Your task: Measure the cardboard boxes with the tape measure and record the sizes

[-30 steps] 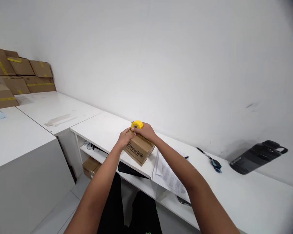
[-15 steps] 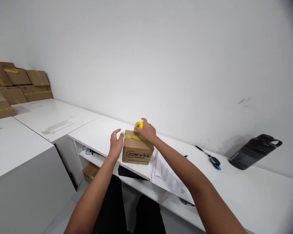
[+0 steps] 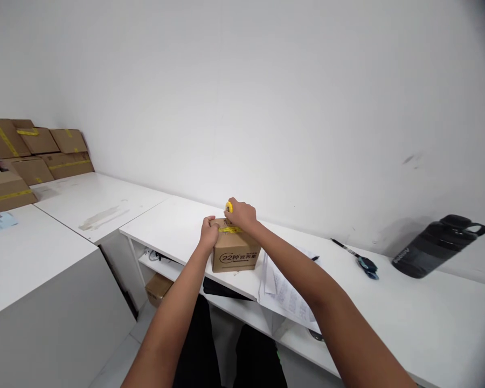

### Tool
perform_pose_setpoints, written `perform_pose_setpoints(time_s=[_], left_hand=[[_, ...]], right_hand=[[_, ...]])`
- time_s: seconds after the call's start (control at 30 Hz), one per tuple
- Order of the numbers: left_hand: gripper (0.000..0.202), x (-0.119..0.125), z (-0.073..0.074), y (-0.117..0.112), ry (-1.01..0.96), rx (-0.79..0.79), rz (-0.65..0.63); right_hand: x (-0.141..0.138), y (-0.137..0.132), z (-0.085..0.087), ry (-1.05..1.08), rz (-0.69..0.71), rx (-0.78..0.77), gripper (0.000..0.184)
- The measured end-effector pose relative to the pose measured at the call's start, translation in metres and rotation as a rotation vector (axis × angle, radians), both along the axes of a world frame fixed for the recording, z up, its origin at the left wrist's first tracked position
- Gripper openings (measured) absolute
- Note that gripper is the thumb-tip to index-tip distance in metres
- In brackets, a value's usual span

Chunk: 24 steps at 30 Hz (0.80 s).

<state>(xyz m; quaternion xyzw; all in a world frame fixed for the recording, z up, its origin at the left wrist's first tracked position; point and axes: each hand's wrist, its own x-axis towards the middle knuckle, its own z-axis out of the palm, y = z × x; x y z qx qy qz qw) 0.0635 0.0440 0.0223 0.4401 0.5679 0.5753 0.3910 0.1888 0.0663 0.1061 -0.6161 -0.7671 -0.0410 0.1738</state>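
Note:
A small brown cardboard box [image 3: 236, 257] with dark print on its front stands upright on the white desk [image 3: 388, 307] near its front edge. A strip of yellow tape [image 3: 231, 230] runs across the box top. My right hand [image 3: 240, 215] is closed around a yellow tape roll [image 3: 228, 207] at the back of the box top. My left hand [image 3: 209, 231] rests on the box's top left corner with its fingers curled down onto it.
Printed paper sheets [image 3: 285, 291] lie right of the box, overhanging the desk edge. Farther right lie a pen-like tool [image 3: 358, 257] and a black jug [image 3: 436, 247] by the wall. Taped cardboard boxes [image 3: 32, 148] are stacked at far left. Another box [image 3: 158, 286] sits under the desk.
The box went from tilted on an edge to standing flat. My left hand let go, hovered open beside it, then came back onto the top left corner. Yellow tape now crosses the top.

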Motion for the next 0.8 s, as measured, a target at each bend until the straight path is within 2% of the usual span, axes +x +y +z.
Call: perform_pose_setpoints(time_s=[0.13, 0.27, 0.4, 0.5, 0.63, 0.8], left_hand=[[0.038, 0.001, -0.005, 0.006, 0.004, 0.000, 0.048], [0.038, 0.001, -0.012, 0.011, 0.041, 0.017, 0.087], [0.035, 0.001, -0.014, 0.015, 0.078, 0.022, 0.100], [0.033, 0.002, -0.014, 0.016, 0.104, 0.022, 0.101], [0.033, 0.001, -0.012, 0.014, 0.146, 0.025, 0.111], [0.028, 0.001, -0.007, 0.009, 0.205, 0.011, 0.133]], right_hand=[[0.004, -0.022, 0.000, -0.063, 0.024, 0.010, 0.033], [0.024, -0.067, -0.012, -0.099, 0.053, 0.075, 0.038], [0.041, -0.116, -0.028, -0.061, -0.006, 0.078, 0.048], [0.043, -0.138, -0.038, -0.009, -0.072, 0.070, 0.048], [0.036, -0.145, -0.046, 0.057, -0.111, 0.096, 0.045], [0.031, -0.128, -0.041, 0.059, -0.105, 0.089, 0.047]])
